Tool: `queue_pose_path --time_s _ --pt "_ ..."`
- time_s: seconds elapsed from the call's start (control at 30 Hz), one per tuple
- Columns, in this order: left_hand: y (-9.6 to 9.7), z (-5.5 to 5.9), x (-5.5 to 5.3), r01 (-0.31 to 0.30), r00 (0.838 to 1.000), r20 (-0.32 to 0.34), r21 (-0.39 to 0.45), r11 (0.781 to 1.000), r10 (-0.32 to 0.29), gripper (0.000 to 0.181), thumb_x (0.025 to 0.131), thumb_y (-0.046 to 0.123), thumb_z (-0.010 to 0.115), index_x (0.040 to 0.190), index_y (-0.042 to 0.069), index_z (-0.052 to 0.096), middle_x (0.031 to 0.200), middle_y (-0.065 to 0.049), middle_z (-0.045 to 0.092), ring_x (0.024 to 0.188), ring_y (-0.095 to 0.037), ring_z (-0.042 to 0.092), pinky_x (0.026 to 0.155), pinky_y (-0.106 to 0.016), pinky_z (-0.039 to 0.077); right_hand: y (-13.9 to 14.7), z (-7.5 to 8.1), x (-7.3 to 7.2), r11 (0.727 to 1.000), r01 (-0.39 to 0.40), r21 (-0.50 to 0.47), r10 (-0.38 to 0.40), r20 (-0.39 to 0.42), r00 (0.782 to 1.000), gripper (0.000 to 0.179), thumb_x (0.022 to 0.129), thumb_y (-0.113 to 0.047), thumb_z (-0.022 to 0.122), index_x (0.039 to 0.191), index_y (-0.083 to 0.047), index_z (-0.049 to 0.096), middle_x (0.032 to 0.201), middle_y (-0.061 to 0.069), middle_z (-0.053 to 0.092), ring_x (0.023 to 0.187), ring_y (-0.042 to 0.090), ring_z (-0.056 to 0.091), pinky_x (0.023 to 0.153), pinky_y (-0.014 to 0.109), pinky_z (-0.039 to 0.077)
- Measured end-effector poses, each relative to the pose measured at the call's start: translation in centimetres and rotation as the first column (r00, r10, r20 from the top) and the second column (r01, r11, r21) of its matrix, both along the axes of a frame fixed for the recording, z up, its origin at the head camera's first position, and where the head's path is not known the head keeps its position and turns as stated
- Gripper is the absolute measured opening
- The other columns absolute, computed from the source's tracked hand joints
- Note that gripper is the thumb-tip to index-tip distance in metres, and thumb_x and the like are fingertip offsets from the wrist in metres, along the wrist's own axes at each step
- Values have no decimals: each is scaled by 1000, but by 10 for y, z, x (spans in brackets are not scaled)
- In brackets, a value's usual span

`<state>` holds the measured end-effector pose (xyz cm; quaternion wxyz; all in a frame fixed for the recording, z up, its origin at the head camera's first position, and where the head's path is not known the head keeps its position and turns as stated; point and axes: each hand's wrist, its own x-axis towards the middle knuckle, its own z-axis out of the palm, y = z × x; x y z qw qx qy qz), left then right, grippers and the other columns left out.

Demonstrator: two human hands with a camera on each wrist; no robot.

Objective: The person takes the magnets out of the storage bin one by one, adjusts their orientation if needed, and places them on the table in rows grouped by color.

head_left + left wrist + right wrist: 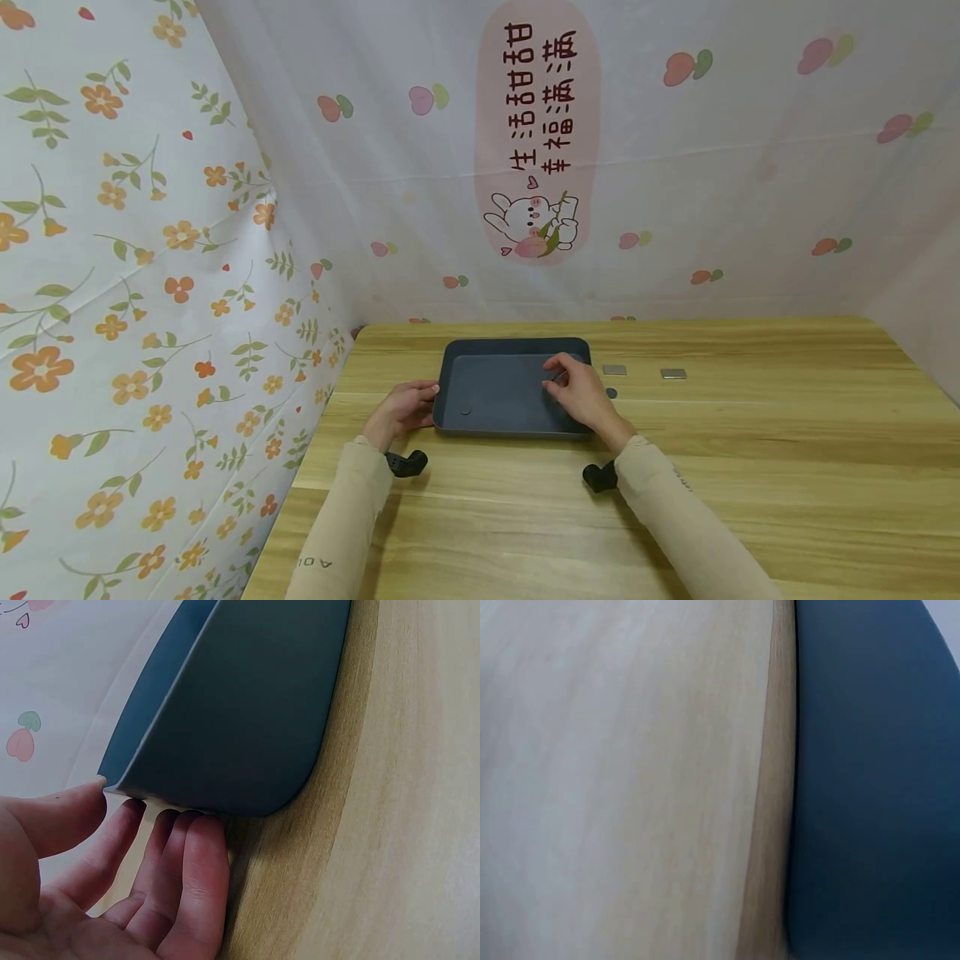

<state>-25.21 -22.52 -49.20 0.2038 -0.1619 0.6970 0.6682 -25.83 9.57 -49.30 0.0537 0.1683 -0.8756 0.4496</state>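
A shallow dark grey tray (510, 429) with rounded corners lies on the wooden table. My left hand (405, 407) grips its left end; in the left wrist view the thumb (79, 817) is at the rim and the curled fingers (199, 870) are against the outer wall. Over the tray's right part my right hand (585, 396) bends its thumb and index finger toward each other; I cannot tell whether something small is between them. Inside the tray, near its front left, is a small dark disc (466, 410). The right wrist view shows the tray wall (877, 787) but no fingers.
Right of the tray, another small dark disc (611, 392) lies on the table (750, 467), near two flat grey rectangular pieces (614, 369). A floral curtain (150, 292) hangs at the left, and a printed white cloth (675, 183) hangs behind the table.
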Motion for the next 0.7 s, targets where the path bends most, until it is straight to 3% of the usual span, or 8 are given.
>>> queue_pose_path --time_s 0.4,0.7 --pt "0 -2 -1 -9 1000 -3 13 1000 9 39 101 15 50 137 0 49 96 -4 65 83 -15 59 70 -31 52 9 5 1 1000 14 -9 -14 14 1000 24 88 -11 69 110 -3 64 96 9 65 73 16 57 65 29 47" --pt "0 -1 -2 5 1000 -6 16 1000 -5 41 102 16 48 139 0 46 97 -4 65 84 -15 59 70 -31 52 16 6 0 999 37 -5 -37 -24 999 25 87 -12 70 110 -3 63 94 9 64 75 17 56 69 31 47"
